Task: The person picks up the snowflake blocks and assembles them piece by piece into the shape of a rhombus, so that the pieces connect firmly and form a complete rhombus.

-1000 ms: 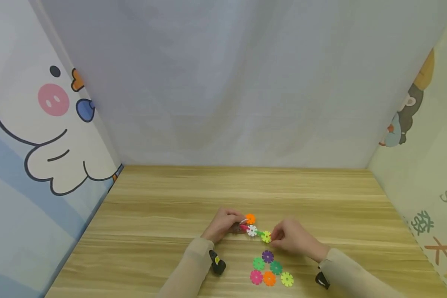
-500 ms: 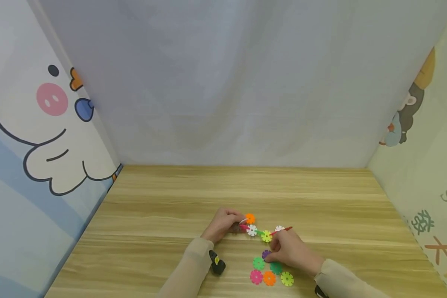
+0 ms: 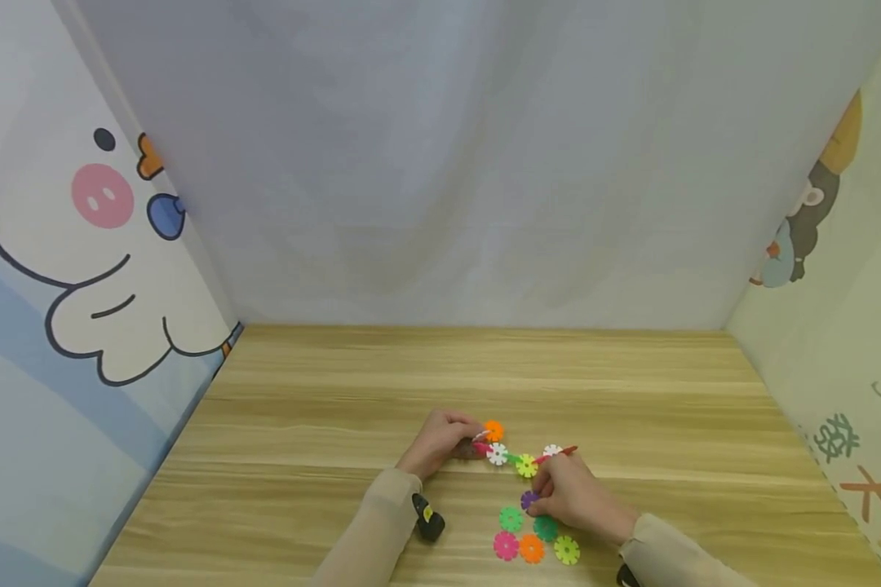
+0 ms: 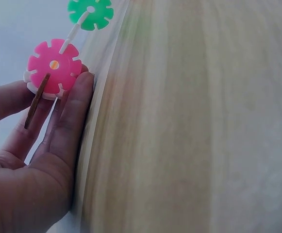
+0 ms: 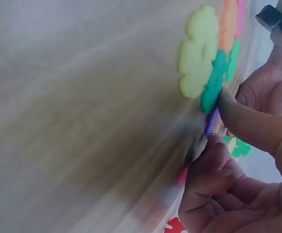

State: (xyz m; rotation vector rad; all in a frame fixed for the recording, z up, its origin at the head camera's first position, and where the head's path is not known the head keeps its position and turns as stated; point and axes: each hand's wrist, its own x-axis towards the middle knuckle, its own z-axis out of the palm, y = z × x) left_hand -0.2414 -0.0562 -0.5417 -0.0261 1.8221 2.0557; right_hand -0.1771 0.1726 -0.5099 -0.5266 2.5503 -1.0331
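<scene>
Notched plastic flower discs form a linked chain across the table in the head view, with orange (image 3: 493, 430), white (image 3: 497, 454) and yellow (image 3: 527, 465) discs facing up and others edge-on. My left hand (image 3: 440, 443) grips the chain's left end; its wrist view shows a pink disc (image 4: 51, 77) between thumb and fingers, a brown disc (image 4: 36, 104) edge-on in it and a green disc (image 4: 101, 13) beyond. My right hand (image 3: 574, 491) pinches a purple disc (image 3: 529, 499) between thumb and fingers, below the chain's right end, partly covering it.
Loose discs lie in a group near me: light green (image 3: 511, 518), teal (image 3: 546, 528), pink (image 3: 506, 545), orange (image 3: 532, 548) and yellow-green (image 3: 567, 549). The wood-grain table (image 3: 338, 391) meets a pale curtain (image 3: 440, 204) at the back, with printed cloth sides.
My right hand has left the chain's yellow disc, moved down toward me and taken hold of the purple disc, which has shifted slightly. The chain's right end came into view. My left hand stayed put.
</scene>
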